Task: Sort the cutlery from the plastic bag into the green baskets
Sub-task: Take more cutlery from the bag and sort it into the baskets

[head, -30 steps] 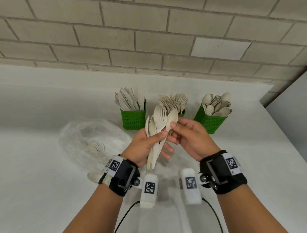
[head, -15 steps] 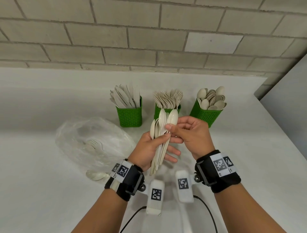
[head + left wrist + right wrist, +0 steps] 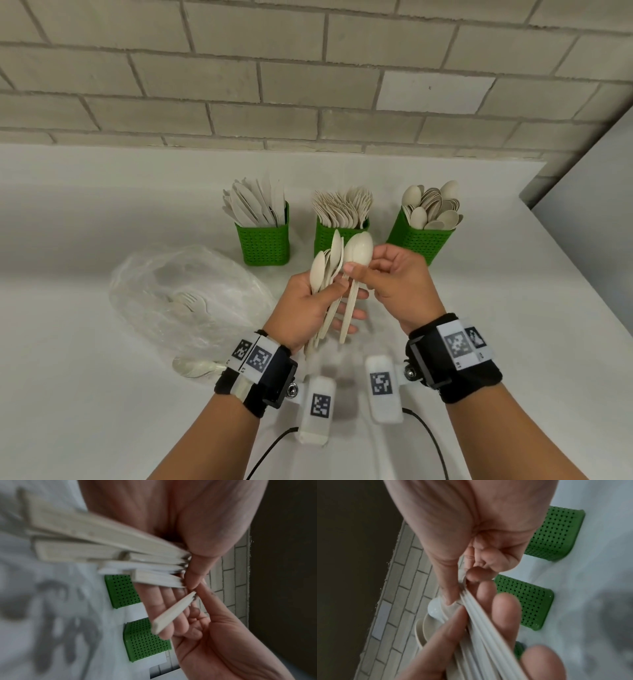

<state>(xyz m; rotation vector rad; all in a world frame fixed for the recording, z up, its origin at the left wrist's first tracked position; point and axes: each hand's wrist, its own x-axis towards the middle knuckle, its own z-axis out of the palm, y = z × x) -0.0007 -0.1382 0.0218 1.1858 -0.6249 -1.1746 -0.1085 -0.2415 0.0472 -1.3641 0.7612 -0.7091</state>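
My left hand (image 3: 310, 308) grips a bundle of pale spoons (image 3: 325, 270) upright above the white counter, their handles (image 3: 109, 545) fanning out under the thumb. My right hand (image 3: 394, 281) pinches one or two spoons (image 3: 359, 253) at the neck, their handles (image 3: 347, 318) hanging a little apart from the bundle. Behind stand three green baskets: knives (image 3: 265, 236), forks (image 3: 334, 233), spoons (image 3: 426, 240). The clear plastic bag (image 3: 185, 298) lies at the left with forks (image 3: 191, 301) inside.
A loose spoon (image 3: 195, 366) lies on the counter by my left wrist. A brick wall (image 3: 308, 85) runs behind the baskets. The counter's right edge (image 3: 582, 281) slants down near the spoon basket. Cables trail from the wrist cameras at the bottom.
My right hand has drawn its spoons slightly right and away from the bundle in my left hand. Both hands stay raised before the fork basket.
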